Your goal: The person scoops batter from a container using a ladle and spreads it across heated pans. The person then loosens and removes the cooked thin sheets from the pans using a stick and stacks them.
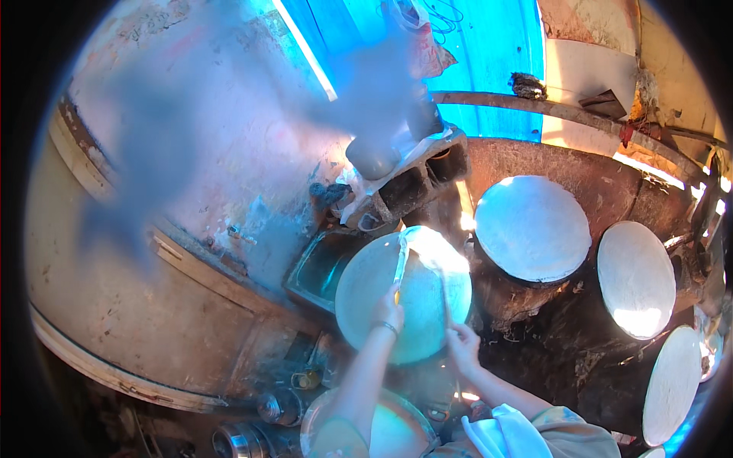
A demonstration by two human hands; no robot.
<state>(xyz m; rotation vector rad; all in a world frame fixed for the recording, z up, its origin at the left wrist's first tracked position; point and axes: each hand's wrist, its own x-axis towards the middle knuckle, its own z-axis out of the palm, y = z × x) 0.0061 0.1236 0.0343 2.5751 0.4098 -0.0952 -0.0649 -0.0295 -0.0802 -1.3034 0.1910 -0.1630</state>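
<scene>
A large round pale disc [366,294] lies in front of me, brightly lit on its right side. My left hand [388,314] is closed over its lower middle, around a slim tool [401,263] with a yellowish part at my fingers. White material coats or hangs along the tool's upper length. At the disc's lower right edge my right hand [463,347] is closed on a thin stick [447,305] pointing away from me across the disc. Glare and haze blur the ends of both tools.
White-topped round discs [533,229] stand along the right, one over a brown drum-like base. Below my left forearm is a basin [313,416]. A dark tray [305,267] adjoins the disc's left side. Behind it, concrete blocks [405,191] support dark rounded objects; metal canisters [281,406] sit lower left.
</scene>
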